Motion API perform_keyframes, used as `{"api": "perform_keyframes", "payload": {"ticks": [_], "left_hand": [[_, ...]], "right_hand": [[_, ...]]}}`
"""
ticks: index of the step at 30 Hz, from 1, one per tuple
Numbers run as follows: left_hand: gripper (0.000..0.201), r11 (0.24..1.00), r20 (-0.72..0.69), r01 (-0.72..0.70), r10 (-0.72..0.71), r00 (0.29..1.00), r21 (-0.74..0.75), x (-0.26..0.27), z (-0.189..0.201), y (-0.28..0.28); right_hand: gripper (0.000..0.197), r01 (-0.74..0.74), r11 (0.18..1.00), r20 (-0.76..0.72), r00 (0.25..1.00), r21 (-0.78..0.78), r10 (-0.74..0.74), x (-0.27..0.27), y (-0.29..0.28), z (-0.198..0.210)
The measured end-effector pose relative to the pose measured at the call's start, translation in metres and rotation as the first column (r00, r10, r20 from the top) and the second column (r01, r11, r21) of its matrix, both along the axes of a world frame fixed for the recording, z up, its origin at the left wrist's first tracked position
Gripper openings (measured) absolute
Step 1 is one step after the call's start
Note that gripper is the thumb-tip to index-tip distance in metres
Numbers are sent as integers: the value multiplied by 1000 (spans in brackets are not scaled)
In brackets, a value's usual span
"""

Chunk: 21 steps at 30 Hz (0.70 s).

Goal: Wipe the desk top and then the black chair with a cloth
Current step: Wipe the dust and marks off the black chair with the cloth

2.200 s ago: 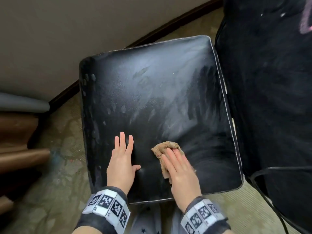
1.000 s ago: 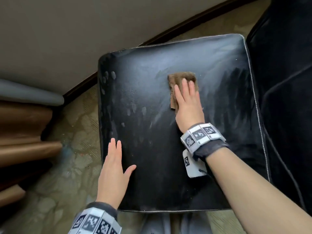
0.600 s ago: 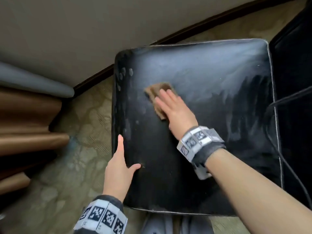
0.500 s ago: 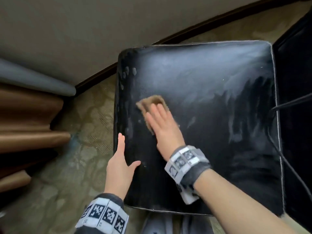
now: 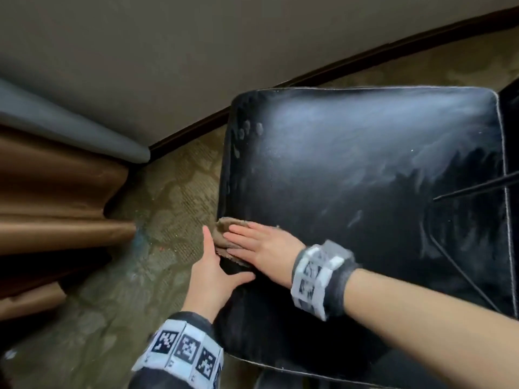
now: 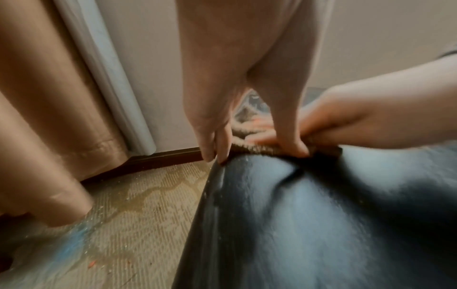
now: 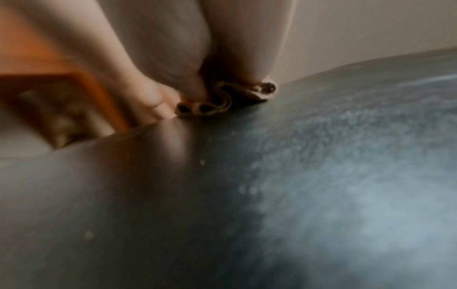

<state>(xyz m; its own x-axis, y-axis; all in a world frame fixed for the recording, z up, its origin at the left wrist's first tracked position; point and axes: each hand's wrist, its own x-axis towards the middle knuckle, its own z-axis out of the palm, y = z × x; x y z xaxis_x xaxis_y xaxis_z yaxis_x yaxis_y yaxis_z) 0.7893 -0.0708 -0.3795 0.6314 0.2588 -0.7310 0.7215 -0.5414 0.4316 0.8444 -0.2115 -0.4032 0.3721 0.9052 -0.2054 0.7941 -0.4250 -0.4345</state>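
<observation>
Since half a second ago, your right hand [image 5: 262, 248] has dragged the crumpled brown terry cloth [image 5: 224, 234] from mid-seat to the left edge of the black padded leather chair seat [image 5: 365, 178], right against your left hand [image 5: 213, 273].

From the head view, your right fingers lie straight and flat on the cloth, pressing rather than gripping. Your left hand is spread open along the seat's edge, thumb on top. Pale dusty streaks cover the far half; the near part looks darker.

At the left wrist, your left fingertips [image 6: 213, 154] rest on the rim and the thumb presses at the cloth's [image 6: 257, 149] hem.

At the right wrist, blurred, the cloth [image 7: 227, 97] bunches in folds under your fingers.

It is soft, light and limp, so it will likely ride up and overhang the edge; keep the palm flat on its middle. The leather looks slick and yielding.
</observation>
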Motion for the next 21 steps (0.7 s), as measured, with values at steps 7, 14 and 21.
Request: {"api": "perform_keyframes", "payload": {"ticks": [7, 14, 21], "left_hand": [[129, 966, -79, 198, -187, 979, 168, 4, 3, -8], [126, 975, -62, 139, -130, 990, 173, -8, -1, -14], [129, 997, 27, 10, -12, 1000, 79, -14, -16, -7]], "right_hand": [[57, 468, 849, 224, 879, -246, -421, 180, -7, 11], [42, -308, 947, 55, 948, -90, 314, 43, 27, -2], [38, 321, 930, 167, 941, -178, -293, 146, 43, -8]]}}
